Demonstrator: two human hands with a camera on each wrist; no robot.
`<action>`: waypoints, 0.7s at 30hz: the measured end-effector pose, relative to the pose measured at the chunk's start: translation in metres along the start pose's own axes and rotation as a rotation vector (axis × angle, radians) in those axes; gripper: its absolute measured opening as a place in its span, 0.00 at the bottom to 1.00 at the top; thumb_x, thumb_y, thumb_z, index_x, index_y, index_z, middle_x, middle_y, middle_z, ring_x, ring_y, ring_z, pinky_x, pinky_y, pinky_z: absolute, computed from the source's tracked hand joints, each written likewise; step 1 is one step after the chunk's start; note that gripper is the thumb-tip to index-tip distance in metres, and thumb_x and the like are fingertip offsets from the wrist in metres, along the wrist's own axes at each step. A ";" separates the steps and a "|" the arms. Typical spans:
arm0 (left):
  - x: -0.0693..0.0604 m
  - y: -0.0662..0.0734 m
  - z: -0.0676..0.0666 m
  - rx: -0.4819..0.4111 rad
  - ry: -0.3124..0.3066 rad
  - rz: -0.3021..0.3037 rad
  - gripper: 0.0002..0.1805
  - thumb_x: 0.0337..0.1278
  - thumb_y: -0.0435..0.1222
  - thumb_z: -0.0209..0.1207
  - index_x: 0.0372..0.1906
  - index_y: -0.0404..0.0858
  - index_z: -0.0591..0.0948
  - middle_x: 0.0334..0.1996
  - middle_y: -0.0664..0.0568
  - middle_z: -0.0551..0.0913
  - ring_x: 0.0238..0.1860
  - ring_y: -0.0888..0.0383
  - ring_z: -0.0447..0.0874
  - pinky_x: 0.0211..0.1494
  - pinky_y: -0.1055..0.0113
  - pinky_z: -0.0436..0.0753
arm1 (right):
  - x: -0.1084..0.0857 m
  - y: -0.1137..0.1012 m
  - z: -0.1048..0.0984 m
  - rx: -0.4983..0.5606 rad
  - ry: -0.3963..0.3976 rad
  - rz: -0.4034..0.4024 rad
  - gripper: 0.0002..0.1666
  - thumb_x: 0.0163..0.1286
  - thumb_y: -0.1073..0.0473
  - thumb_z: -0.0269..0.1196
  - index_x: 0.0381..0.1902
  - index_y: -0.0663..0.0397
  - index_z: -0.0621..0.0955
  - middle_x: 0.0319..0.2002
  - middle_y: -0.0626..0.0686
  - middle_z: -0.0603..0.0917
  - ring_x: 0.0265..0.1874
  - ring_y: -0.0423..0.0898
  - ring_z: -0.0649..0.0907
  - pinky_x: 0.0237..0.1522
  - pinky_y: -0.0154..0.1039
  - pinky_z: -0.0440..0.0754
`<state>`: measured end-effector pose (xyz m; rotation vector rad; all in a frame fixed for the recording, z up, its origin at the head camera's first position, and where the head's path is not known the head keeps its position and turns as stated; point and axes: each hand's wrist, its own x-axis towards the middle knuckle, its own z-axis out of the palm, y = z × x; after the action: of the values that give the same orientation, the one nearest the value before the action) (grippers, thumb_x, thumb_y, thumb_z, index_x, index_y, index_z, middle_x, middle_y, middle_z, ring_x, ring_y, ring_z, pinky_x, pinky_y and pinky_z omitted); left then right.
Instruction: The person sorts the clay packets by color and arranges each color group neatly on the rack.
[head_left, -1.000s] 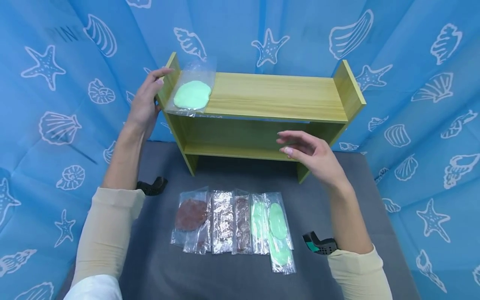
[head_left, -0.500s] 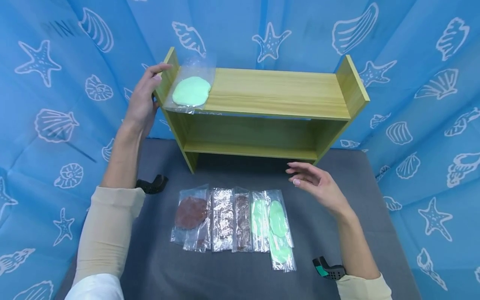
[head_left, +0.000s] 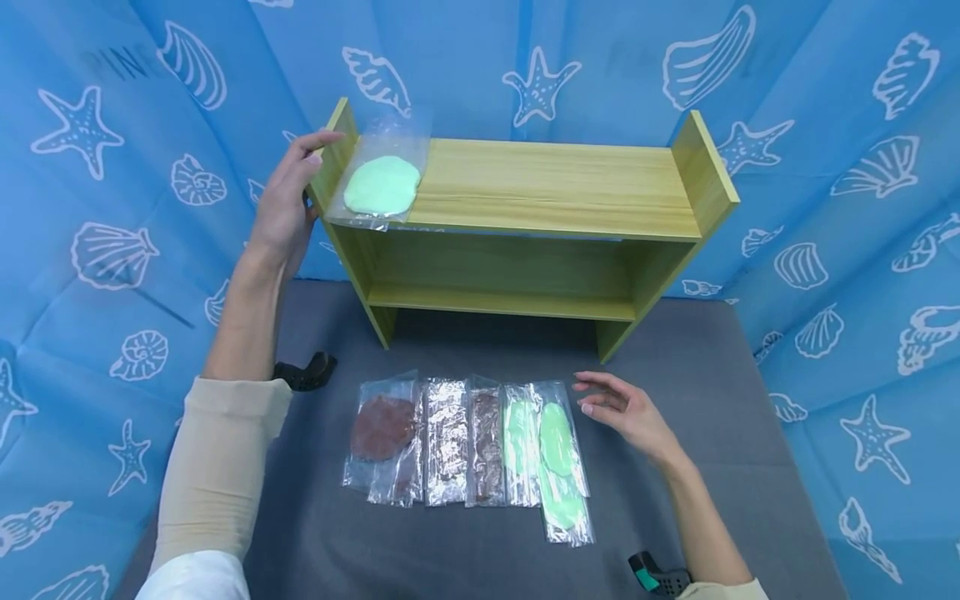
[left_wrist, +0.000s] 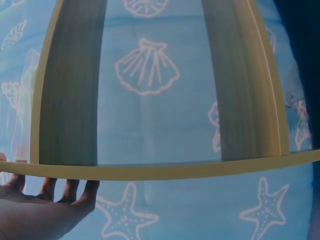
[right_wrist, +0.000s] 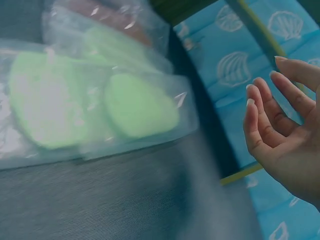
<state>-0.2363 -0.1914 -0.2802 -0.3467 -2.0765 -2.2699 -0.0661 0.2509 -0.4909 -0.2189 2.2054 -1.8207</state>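
Head view: left grip (head_left: 287,193) holds yellow wood-grained shelf (head_left: 558,196), right grip (head_left: 628,417) loosely curled near green-filled bags (head_left: 557,442).

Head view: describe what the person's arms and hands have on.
Left arm: beige sleeve, white cloth farther up, black device at the cuff. Right arm: beige cuff, angular black device with green patch. Left hand and right hand look bare.

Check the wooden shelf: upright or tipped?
Upright: in the head view, the wooden shelf stands with its side panels reaching down to the gray table.
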 end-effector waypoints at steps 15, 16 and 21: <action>0.001 0.001 0.001 0.008 -0.003 0.008 0.20 0.78 0.43 0.41 0.67 0.47 0.72 0.70 0.51 0.60 0.56 0.52 0.66 0.53 0.58 0.65 | -0.016 0.044 0.014 -0.039 0.086 0.120 0.30 0.70 0.64 0.65 0.68 0.62 0.71 0.63 0.65 0.74 0.58 0.63 0.78 0.49 0.31 0.79; 0.001 0.001 0.001 0.007 -0.002 0.009 0.20 0.78 0.43 0.41 0.67 0.47 0.72 0.70 0.51 0.60 0.55 0.52 0.66 0.52 0.59 0.65 | -0.016 0.046 0.015 -0.043 0.092 0.126 0.31 0.70 0.64 0.65 0.68 0.62 0.71 0.63 0.65 0.74 0.58 0.63 0.78 0.49 0.31 0.79; 0.000 0.000 0.000 0.010 0.007 0.006 0.20 0.78 0.42 0.42 0.66 0.47 0.72 0.69 0.50 0.61 0.55 0.53 0.66 0.51 0.61 0.67 | -0.021 0.051 0.023 -0.044 0.096 0.169 0.32 0.69 0.63 0.66 0.69 0.61 0.71 0.64 0.65 0.73 0.58 0.62 0.78 0.49 0.32 0.79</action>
<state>-0.2366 -0.1913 -0.2805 -0.3446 -2.0797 -2.2534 -0.0365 0.2456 -0.5422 0.0460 2.2539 -1.7267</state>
